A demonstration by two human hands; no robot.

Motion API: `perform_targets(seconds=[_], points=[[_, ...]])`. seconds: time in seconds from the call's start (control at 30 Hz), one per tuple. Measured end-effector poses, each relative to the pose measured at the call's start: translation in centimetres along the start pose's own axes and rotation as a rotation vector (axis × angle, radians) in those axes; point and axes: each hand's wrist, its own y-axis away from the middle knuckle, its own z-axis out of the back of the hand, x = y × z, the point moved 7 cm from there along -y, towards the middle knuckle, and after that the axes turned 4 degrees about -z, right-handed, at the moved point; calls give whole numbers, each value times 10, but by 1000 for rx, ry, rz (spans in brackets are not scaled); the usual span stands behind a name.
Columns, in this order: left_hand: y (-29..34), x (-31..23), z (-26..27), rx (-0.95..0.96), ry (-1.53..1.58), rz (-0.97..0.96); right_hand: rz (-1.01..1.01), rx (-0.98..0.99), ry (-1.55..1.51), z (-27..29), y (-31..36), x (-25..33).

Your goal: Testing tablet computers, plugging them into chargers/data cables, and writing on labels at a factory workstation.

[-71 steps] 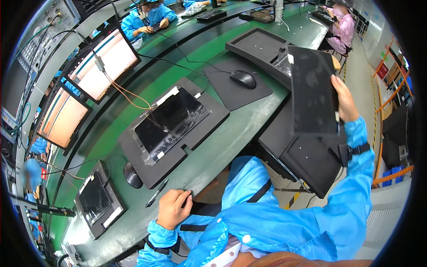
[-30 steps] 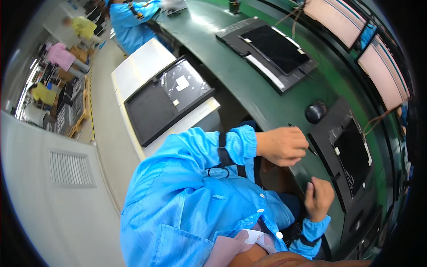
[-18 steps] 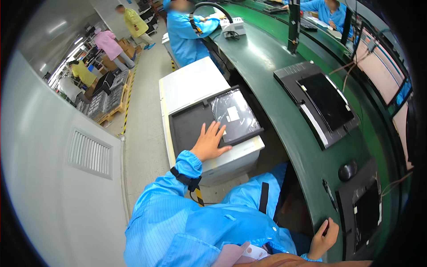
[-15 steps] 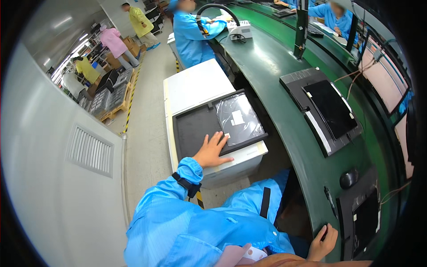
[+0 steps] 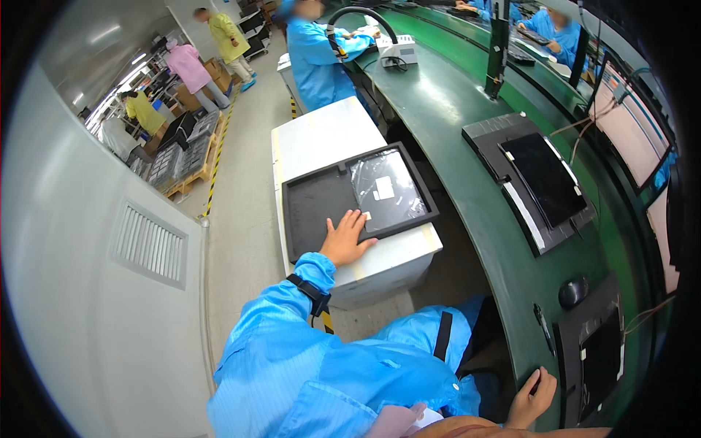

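Observation:
My left hand [image 5: 347, 239] lies with its fingers spread on the near edge of a shallow black foam tray [image 5: 307, 249]. Its fingertips reach a flat screen panel [image 5: 398, 191] wrapped in clear film, with white labels, in the tray's right part; the left part is a bare black recess. The tray rests on a white box [image 5: 328, 139]. At the green workbench's near edge, my right hand [image 5: 534, 400] is curled, with something dark at its fingertips that I cannot make out. A black pen [image 5: 543, 326] lies just beyond it.
On the green workbench [image 5: 456, 153] are a black mouse [image 5: 573, 292] and two dark-framed screen units [image 5: 544, 179]. A black post [image 5: 496, 55] stands farther back. A co-worker in blue [image 5: 321, 58] sits beyond the white box. A white wall with a vent [image 5: 150, 244] rises at left.
The tray has slid a little away from me on the white box, with my left hand moving along on its near edge. My right hand stays in place.

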Motion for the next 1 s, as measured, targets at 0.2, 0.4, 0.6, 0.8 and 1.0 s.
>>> perform_targets(seconds=[0.2, 0.4, 0.6, 0.8, 1.0], points=[[-2, 12, 0, -27, -31, -35, -111, 19, 29, -1, -2, -3], [0, 6, -1, -8, -16, 19, -188, -47, -58, 2, -3, -6], [12, 5, -3, -40, -10, 133, -200, -54, -44, 3, -4, -7], [20, 7, -5, -60, -10, 167, -123, -153, -38, 10, -6, -2], [12, 14, -6, -32, -19, 127, -159, -210, -68, 19, -7, -9]])
